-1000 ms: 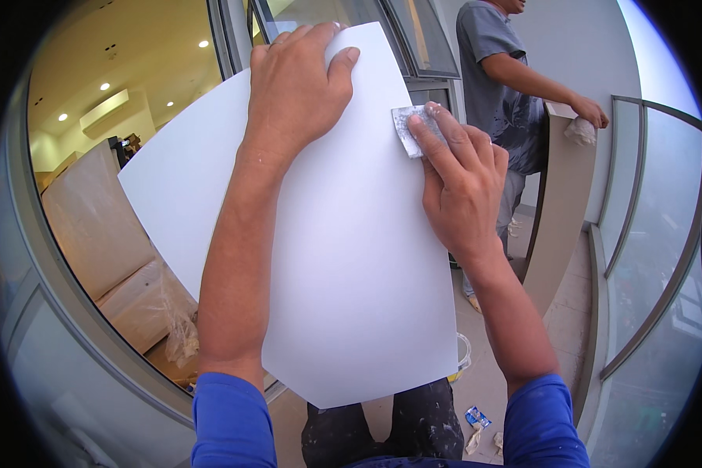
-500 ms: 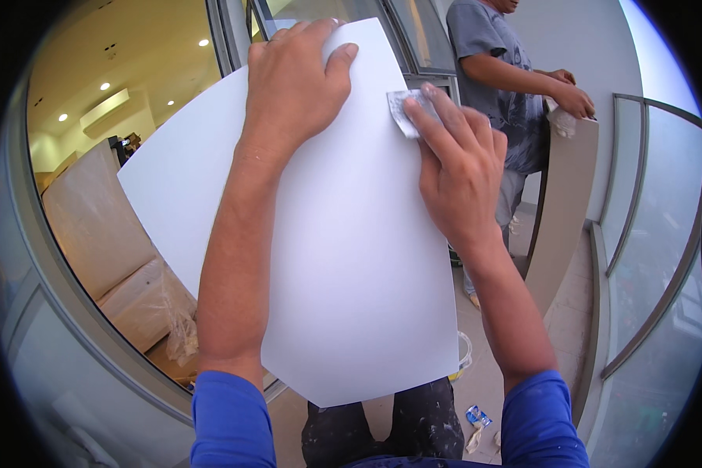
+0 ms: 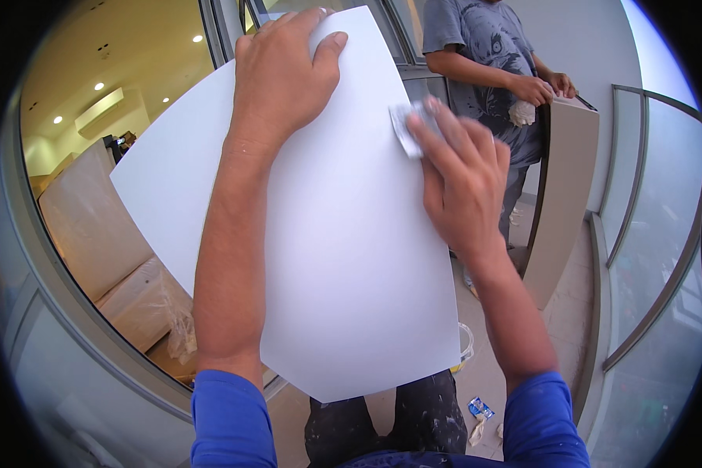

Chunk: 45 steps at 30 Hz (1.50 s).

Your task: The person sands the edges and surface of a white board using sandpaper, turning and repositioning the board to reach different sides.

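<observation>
A large white panel [image 3: 351, 257] stands tilted in front of my legs, its face toward me. My left hand [image 3: 288, 70] is closed over its top edge; the fingers curl behind and the thumb lies against the face. Pinched in my right hand [image 3: 468, 168] is a folded piece of sandpaper [image 3: 406, 131], grey-white with print on its back. It rests at the panel's upper right edge, and the fingertips there are slightly blurred. A second white board [image 3: 175, 164] shows at the left, behind my left forearm.
At the right, a person in a grey shirt [image 3: 483, 47] holds a whitish cloth [image 3: 522, 113] beside an upright beige panel [image 3: 565, 179]. A glass railing [image 3: 655, 203] runs along the right. A blue wrapper [image 3: 480, 407] and a bucket [image 3: 466, 347] are on the floor. Plastic-wrapped furniture [image 3: 93, 218] stands indoors.
My right hand has slid a little down the panel's right edge with the sandpaper. My left hand keeps its hold on the top. The other person has shifted, and both their hands are at the beige panel's top.
</observation>
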Each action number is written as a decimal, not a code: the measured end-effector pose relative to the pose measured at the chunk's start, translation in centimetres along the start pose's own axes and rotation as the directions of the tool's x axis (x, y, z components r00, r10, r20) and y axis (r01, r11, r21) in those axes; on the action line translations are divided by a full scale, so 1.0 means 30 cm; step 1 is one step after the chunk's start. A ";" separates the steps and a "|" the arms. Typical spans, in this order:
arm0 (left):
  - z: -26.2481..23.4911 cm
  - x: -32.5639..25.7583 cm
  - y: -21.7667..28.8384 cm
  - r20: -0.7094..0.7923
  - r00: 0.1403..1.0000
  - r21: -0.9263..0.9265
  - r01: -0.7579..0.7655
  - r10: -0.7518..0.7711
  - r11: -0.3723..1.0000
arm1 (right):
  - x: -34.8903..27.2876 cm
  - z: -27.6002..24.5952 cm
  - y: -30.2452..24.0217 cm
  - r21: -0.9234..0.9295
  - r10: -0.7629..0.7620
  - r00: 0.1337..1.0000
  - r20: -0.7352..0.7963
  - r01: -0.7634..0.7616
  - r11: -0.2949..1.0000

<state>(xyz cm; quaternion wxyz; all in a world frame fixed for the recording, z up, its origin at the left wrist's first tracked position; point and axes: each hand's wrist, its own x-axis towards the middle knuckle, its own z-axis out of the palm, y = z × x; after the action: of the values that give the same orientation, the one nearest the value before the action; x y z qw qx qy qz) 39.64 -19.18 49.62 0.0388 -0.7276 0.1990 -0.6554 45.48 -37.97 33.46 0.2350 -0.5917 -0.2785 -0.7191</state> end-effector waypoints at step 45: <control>-0.042 -0.018 0.073 -0.106 0.994 -0.053 -0.025 0.019 0.998 | -0.268 -0.063 -0.038 0.027 0.114 0.990 0.080 -0.116 0.993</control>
<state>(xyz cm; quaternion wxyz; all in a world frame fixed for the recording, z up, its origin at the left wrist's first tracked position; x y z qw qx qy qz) 37.86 -20.77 48.59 0.0157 -0.6907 0.2265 -0.6866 44.87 -38.35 25.16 0.2742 -0.6307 -0.2640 -0.6763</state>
